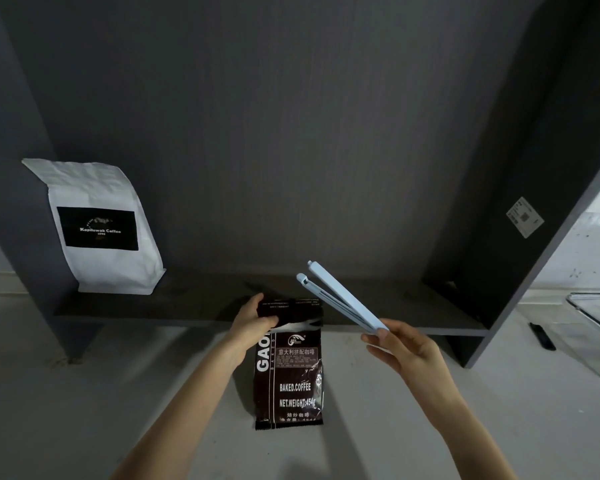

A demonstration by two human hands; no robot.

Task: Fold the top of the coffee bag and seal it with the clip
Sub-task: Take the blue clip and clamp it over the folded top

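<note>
Our left hand (253, 320) has its fingers curled over the folded-down top of the dark coffee bag (289, 372), thumb in front, pinching the fold flat at the bag's upper left corner. Our right hand (400, 349) pinches the hinged end of the pale blue clip (340, 299) between thumb and fingertips, the other fingers loosely curled beneath. The clip points away toward 11 o'clock, its two long arms slightly parted at the far tip, and it hangs in the air just to the 2 o'clock side of the bag's fold, not touching it.

The coffee bag lies label up on the pale table (84, 393), near the centre, its top reaching the front edge of the dark shelf unit (222, 313). At 10 o'clock a white coffee bag (97, 226) with a black label stands on the shelf, leaning against the left side panel. At 3 o'clock, outside the unit, a small black object (541, 336) lies on the table.
</note>
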